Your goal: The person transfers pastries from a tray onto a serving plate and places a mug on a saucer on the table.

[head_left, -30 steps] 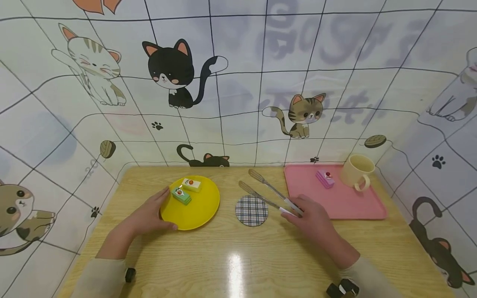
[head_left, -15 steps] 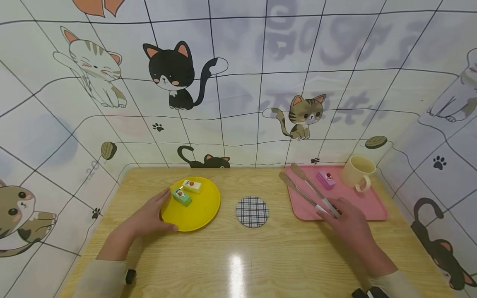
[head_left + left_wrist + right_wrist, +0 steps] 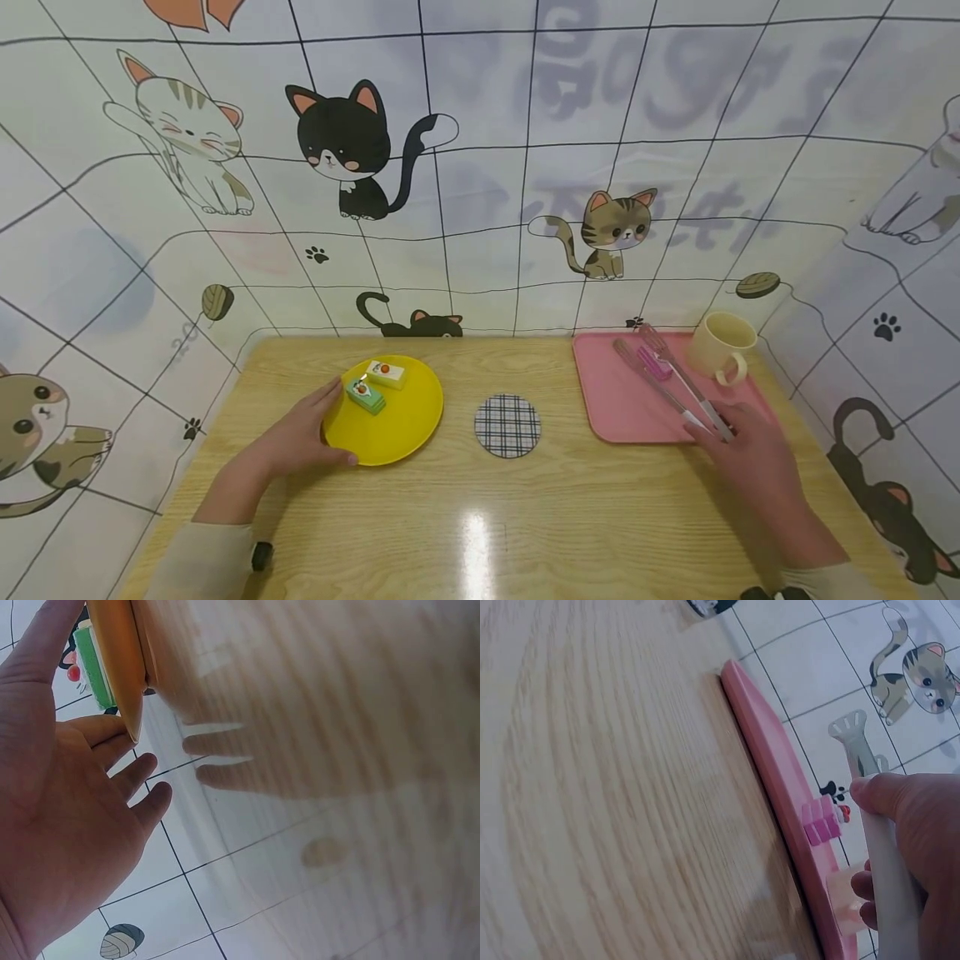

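Observation:
In the head view my right hand [image 3: 753,454] holds a pair of metal tongs [image 3: 686,385] by their pale handles. Their two slotted arms stand apart over the pink tray [image 3: 603,408], one tip to each side of a toy pink cake slice [image 3: 654,363]. From the right wrist view, the thumb lies along one arm of the tongs [image 3: 889,877]. My left hand [image 3: 303,429] holds the left rim of a yellow plate [image 3: 408,425], thumb at the near edge. A green cake slice [image 3: 366,395] and a yellow cake slice [image 3: 386,373] sit on that plate.
A cream mug [image 3: 716,346] stands at the tray's back right corner. Between plate and tray lies a round checked coaster [image 3: 507,426] on the wooden table [image 3: 420,517]. A cat-print sheet [image 3: 487,192] rises behind the table and at both sides.
My right hand has carried the tongs rightward from beside the coaster to over the pink tray, around the pink cake slice. The left hand and plate have stayed in place.

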`<state>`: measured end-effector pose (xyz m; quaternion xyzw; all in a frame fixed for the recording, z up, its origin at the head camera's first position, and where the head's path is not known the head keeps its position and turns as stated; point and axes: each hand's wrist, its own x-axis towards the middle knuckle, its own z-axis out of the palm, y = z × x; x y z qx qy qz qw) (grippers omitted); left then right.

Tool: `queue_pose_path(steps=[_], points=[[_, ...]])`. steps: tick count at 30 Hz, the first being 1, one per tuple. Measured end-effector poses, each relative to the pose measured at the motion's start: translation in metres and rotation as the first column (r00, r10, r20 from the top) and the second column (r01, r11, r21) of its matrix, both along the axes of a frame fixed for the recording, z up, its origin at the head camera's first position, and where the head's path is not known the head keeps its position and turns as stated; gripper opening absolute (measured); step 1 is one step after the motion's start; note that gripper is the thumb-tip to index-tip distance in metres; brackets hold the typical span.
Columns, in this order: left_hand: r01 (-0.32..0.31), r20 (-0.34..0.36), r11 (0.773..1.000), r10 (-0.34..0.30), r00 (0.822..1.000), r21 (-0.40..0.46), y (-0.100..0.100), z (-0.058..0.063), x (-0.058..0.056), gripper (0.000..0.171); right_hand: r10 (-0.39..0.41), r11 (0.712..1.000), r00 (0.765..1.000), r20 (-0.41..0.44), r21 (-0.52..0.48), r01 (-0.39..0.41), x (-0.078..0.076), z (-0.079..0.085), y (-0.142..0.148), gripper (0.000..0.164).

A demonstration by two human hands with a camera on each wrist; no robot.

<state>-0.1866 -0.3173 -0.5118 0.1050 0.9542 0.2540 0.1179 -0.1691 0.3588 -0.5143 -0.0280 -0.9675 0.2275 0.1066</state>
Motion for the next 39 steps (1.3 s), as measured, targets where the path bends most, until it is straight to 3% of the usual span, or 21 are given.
queue_pose_path(steps=[4,21,39], points=[[-0.003,0.002,1.000,0.003,1.000,0.006,0.000,0.000,0.000,0.133,-0.034,0.999,0.999,0.041,0.021,0.034,0.001,0.003,0.008,0.069],[0.002,0.002,1.000,-0.002,1.000,0.003,-0.003,-0.003,-0.001,0.133,-0.034,0.998,0.999,0.006,0.054,0.034,0.010,-0.008,0.027,0.062],[0.024,-0.016,1.000,-0.023,1.000,0.006,-0.005,-0.005,-0.002,0.135,-0.054,0.997,0.995,0.086,0.058,0.049,0.009,-0.007,0.030,0.071]])
